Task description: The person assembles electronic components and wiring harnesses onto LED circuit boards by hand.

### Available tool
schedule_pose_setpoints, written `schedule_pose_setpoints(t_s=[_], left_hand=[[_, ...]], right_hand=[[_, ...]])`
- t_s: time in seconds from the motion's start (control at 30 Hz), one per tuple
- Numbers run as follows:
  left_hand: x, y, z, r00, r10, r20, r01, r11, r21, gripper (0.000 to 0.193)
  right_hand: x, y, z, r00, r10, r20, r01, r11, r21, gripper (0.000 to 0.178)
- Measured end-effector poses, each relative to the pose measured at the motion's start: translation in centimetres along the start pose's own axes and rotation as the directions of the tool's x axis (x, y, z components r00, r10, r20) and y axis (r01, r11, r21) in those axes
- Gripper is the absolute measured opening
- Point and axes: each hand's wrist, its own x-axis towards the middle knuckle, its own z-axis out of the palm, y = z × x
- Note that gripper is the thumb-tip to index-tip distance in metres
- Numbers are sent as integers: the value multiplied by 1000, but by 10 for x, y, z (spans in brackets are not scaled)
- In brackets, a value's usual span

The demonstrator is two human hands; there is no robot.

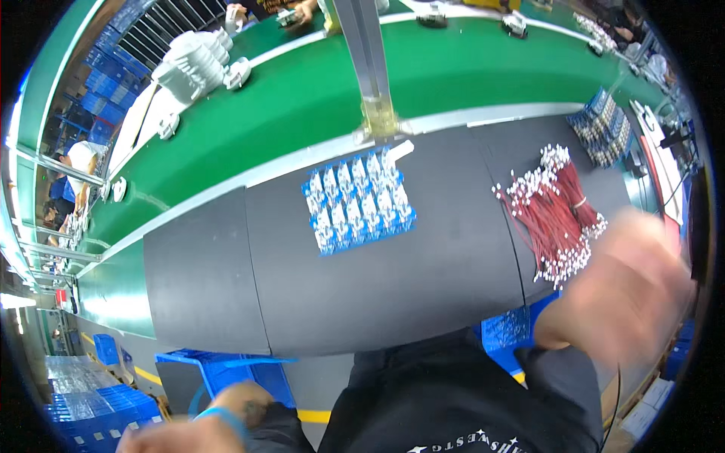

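My right hand [634,283] is raised at the right, smeared by motion, so its fingers cannot be made out. It is nearest to a pile of dark red wire leads [547,219] with small white connectors at their ends. Low at the left, my left hand [185,436] is partly cut off by the lower edge, with a light blue band at the wrist and its fingers blurred. On the black mat [393,283], a block of blue circuit boards [359,200] carrying white parts lies in rows, apart from both hands.
Behind the mat runs a green conveyor belt [294,106] with white parts on it. A metal post [366,60] rises at its near edge. More boards [602,128] stand at the right back. Blue crates [238,370] sit below the mat's front edge. Other people work across the line.
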Motion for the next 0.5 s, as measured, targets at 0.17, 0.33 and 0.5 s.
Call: schedule_pose_setpoints(t_s=[0.17, 0.33, 0.5], left_hand=[[-101, -13, 21, 150, -940, 305, 850, 281, 446, 13], [-170, 0, 19, -212, -932, 295, 977, -202, 66, 24], [-178, -14, 23, -343, -876, 340, 922, -382, -55, 33]], right_hand=[[-19, 108, 81, 882, 294, 368, -165, 925, -342, 38], [-29, 118, 100, 788, 367, 495, -237, 922, -306, 30], [-45, 109, 105, 833, 462, 305, -405, 884, -235, 22]])
